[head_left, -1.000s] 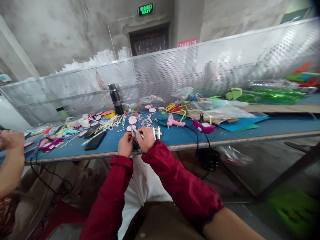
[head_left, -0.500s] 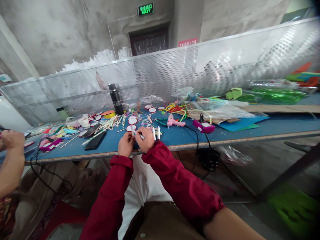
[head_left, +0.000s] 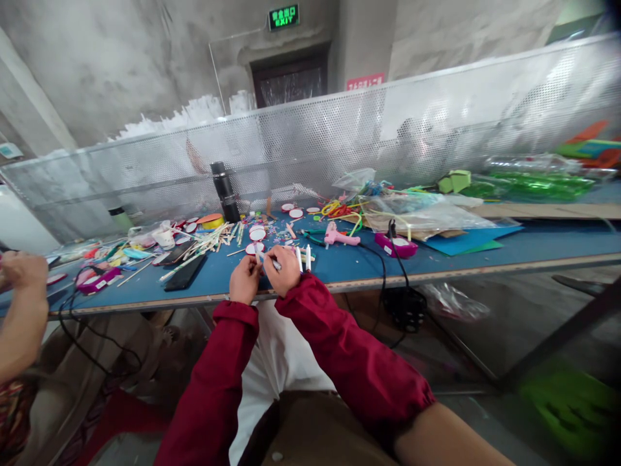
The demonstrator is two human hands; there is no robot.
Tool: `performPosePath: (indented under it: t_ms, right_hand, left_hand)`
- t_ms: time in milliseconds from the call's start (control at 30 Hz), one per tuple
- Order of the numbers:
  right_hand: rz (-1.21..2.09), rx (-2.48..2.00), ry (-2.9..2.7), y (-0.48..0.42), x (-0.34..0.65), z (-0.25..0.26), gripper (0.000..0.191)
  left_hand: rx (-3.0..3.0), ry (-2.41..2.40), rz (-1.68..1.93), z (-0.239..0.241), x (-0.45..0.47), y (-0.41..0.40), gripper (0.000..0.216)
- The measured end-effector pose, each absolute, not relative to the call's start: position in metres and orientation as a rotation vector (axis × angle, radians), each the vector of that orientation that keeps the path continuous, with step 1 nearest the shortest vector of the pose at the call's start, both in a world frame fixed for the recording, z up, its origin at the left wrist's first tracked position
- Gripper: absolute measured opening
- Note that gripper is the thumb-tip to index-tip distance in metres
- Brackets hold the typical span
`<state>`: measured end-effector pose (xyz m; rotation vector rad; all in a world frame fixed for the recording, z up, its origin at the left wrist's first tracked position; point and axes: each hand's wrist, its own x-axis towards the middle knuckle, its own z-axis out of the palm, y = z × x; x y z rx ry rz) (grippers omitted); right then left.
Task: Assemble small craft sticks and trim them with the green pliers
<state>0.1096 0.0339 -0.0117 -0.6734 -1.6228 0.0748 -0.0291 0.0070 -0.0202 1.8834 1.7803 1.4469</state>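
At the table's front edge, my left hand (head_left: 244,279) is closed with its fingers pinched on a small pale piece (head_left: 257,257) whose kind I cannot make out. Close against it, my right hand (head_left: 284,270) grips a white marker pen (head_left: 276,265), its tip towards the left hand. Two more white pens (head_left: 308,257) lie just right of my right hand. Behind my fingers are round white discs with red rims (head_left: 255,248). A pink glue gun (head_left: 341,237) lies further right.
Wooden sticks (head_left: 213,246), a black phone-like slab (head_left: 185,273) and a black bottle (head_left: 226,194) occupy the left. Purple boxes with cables (head_left: 395,245) sit on both sides. Coloured sheets (head_left: 466,239) and plastic bags lie right. Another person's hand (head_left: 24,268) is at far left.
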Motion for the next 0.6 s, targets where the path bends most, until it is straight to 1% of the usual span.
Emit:
performPosePath:
  t_ms: [600]
  right_hand:
    - [0.075,-0.67,-1.617,0.0338,0.1092,-0.0119,0.017]
  left_hand:
    - [1.879,1.782,1.456,-0.0183,-0.028,0.0052,0.008]
